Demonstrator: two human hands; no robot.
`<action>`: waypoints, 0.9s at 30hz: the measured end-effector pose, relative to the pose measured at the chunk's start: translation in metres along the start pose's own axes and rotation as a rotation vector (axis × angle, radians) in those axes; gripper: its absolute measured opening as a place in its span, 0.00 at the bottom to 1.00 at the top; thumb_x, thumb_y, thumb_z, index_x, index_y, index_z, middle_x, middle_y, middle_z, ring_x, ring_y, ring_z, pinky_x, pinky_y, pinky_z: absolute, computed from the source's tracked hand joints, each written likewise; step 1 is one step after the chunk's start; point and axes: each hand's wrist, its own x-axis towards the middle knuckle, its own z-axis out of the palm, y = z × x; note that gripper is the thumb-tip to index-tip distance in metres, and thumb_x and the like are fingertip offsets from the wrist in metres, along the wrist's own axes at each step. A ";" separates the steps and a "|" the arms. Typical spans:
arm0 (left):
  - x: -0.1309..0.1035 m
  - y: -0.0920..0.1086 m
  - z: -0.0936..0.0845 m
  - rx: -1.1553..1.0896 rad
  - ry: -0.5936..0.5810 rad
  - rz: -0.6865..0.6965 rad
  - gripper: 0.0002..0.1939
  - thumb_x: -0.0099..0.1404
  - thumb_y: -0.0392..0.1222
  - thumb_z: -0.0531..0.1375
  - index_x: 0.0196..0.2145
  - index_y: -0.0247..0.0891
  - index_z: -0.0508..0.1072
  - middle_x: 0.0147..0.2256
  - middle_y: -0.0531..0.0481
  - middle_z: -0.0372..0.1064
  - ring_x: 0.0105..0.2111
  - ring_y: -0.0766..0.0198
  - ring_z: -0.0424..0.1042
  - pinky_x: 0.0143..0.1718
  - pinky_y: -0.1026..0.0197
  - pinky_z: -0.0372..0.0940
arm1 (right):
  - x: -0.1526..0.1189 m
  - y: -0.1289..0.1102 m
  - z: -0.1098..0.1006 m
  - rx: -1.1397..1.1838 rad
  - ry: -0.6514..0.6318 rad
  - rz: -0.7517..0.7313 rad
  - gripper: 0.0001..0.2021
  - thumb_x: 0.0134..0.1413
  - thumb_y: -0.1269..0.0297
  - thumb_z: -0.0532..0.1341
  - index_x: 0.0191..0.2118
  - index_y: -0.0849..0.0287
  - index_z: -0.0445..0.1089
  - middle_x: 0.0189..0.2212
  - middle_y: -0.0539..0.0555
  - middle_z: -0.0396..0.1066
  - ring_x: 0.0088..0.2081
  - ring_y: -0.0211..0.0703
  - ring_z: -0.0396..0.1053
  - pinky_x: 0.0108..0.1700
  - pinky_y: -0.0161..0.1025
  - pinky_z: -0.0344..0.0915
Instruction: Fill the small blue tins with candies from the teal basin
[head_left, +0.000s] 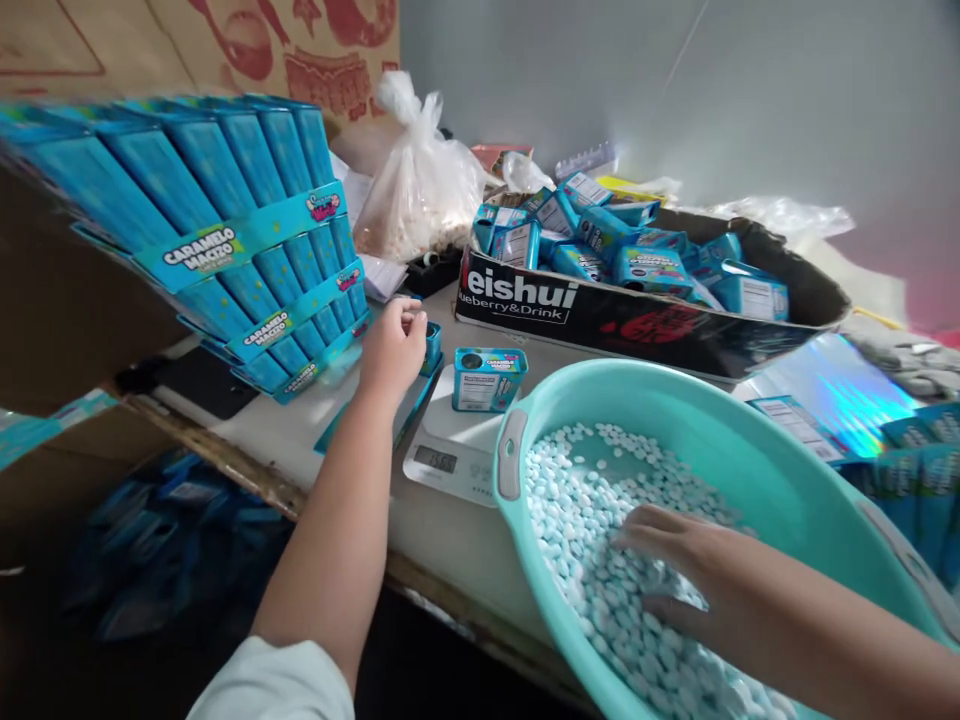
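Observation:
My left hand (394, 345) is at the far end of a low blue tray (420, 400), its fingers curled. A small blue tin (433, 350) stands right beside it; the hand hides what the fingers hold, if anything. Another blue candy tin (490, 380) stands upright on a white digital scale (451, 465) whose display is lit. My right hand (686, 560) reaches into a turquoise basin (757, 440), thumb and fingers apart. Its fingertips are among the many small pale blue and white candies (577, 520) there.
Stacked display trays of blue tins (255, 240) lean at the left. Behind the basin, a black carton (637, 335) holds many loose tins. A tied plastic bag (424, 180) stands at the back. More blue packs (919, 470) lie at the right; others lie below the table's left edge.

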 end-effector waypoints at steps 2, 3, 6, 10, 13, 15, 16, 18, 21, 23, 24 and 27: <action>0.000 0.000 0.000 0.010 -0.008 0.003 0.12 0.68 0.41 0.56 0.47 0.39 0.74 0.39 0.47 0.77 0.41 0.57 0.75 0.45 0.56 0.65 | 0.001 -0.005 -0.002 0.052 -0.057 0.035 0.21 0.54 0.60 0.61 0.53 0.31 0.74 0.52 0.62 0.75 0.52 0.61 0.75 0.51 0.57 0.72; 0.000 -0.001 0.000 0.008 -0.012 0.003 0.12 0.68 0.41 0.56 0.48 0.40 0.74 0.40 0.47 0.77 0.41 0.57 0.75 0.45 0.56 0.65 | 0.001 -0.007 -0.004 0.075 -0.088 0.050 0.20 0.55 0.59 0.61 0.52 0.30 0.73 0.53 0.61 0.74 0.53 0.61 0.74 0.53 0.58 0.70; 0.000 -0.002 -0.001 -0.002 -0.013 0.013 0.12 0.68 0.42 0.57 0.47 0.40 0.74 0.40 0.47 0.78 0.41 0.57 0.75 0.44 0.56 0.66 | 0.003 -0.008 -0.009 0.117 -0.078 0.069 0.19 0.54 0.58 0.61 0.51 0.28 0.74 0.52 0.59 0.74 0.54 0.61 0.74 0.54 0.58 0.69; -0.001 -0.001 -0.001 -0.008 -0.016 0.023 0.11 0.68 0.44 0.57 0.44 0.40 0.76 0.40 0.47 0.78 0.41 0.57 0.76 0.43 0.57 0.66 | 0.003 -0.004 -0.010 0.138 -0.054 0.066 0.24 0.49 0.62 0.63 0.51 0.25 0.73 0.51 0.55 0.76 0.53 0.61 0.74 0.53 0.57 0.70; -0.001 0.000 -0.001 -0.005 -0.032 0.011 0.11 0.68 0.45 0.57 0.43 0.40 0.76 0.40 0.47 0.78 0.41 0.57 0.75 0.44 0.57 0.67 | 0.002 -0.001 -0.009 0.151 -0.058 0.075 0.24 0.49 0.64 0.63 0.51 0.28 0.73 0.52 0.57 0.75 0.53 0.60 0.75 0.53 0.56 0.70; -0.001 0.003 -0.003 0.010 -0.031 0.022 0.11 0.68 0.45 0.57 0.41 0.40 0.77 0.39 0.47 0.78 0.40 0.57 0.75 0.44 0.57 0.66 | 0.001 0.001 -0.009 0.166 -0.051 0.084 0.22 0.50 0.64 0.63 0.50 0.31 0.74 0.52 0.58 0.75 0.54 0.60 0.74 0.54 0.56 0.69; -0.001 0.005 -0.005 0.016 -0.022 0.039 0.12 0.69 0.46 0.56 0.40 0.39 0.77 0.38 0.47 0.78 0.40 0.57 0.74 0.44 0.57 0.66 | 0.001 0.002 -0.009 0.177 -0.052 0.079 0.21 0.51 0.64 0.63 0.50 0.33 0.74 0.52 0.59 0.75 0.53 0.60 0.74 0.54 0.56 0.69; -0.004 0.012 -0.011 -0.021 -0.044 0.097 0.16 0.72 0.50 0.54 0.40 0.39 0.77 0.39 0.46 0.77 0.41 0.57 0.74 0.47 0.56 0.66 | 0.002 0.005 -0.009 0.195 -0.059 0.082 0.19 0.52 0.62 0.63 0.50 0.35 0.75 0.52 0.59 0.75 0.53 0.59 0.74 0.54 0.55 0.69; -0.013 0.026 -0.020 -0.140 -0.331 0.190 0.23 0.68 0.56 0.58 0.54 0.41 0.72 0.53 0.44 0.73 0.53 0.54 0.71 0.54 0.54 0.64 | 0.004 0.007 -0.009 0.198 -0.109 0.144 0.19 0.51 0.62 0.64 0.50 0.41 0.75 0.53 0.56 0.74 0.53 0.58 0.73 0.56 0.53 0.68; -0.020 0.034 -0.024 -0.095 -0.602 0.219 0.35 0.58 0.56 0.68 0.60 0.44 0.67 0.58 0.44 0.69 0.56 0.50 0.69 0.54 0.53 0.65 | 0.005 0.006 -0.010 0.194 -0.136 0.180 0.19 0.51 0.62 0.65 0.51 0.42 0.75 0.54 0.54 0.73 0.53 0.57 0.72 0.56 0.50 0.67; -0.023 0.037 -0.024 -0.035 -0.690 0.216 0.37 0.54 0.54 0.71 0.59 0.44 0.68 0.56 0.45 0.71 0.54 0.50 0.71 0.51 0.53 0.66 | 0.006 0.006 -0.011 0.197 -0.145 0.181 0.20 0.50 0.62 0.65 0.51 0.43 0.75 0.54 0.52 0.73 0.53 0.56 0.72 0.56 0.49 0.66; -0.029 0.043 -0.017 0.060 -0.698 0.178 0.26 0.52 0.48 0.72 0.47 0.43 0.73 0.40 0.51 0.77 0.39 0.53 0.77 0.39 0.56 0.68 | 0.005 0.005 -0.013 0.218 -0.124 0.167 0.20 0.50 0.62 0.65 0.51 0.41 0.74 0.54 0.49 0.73 0.53 0.53 0.72 0.55 0.47 0.65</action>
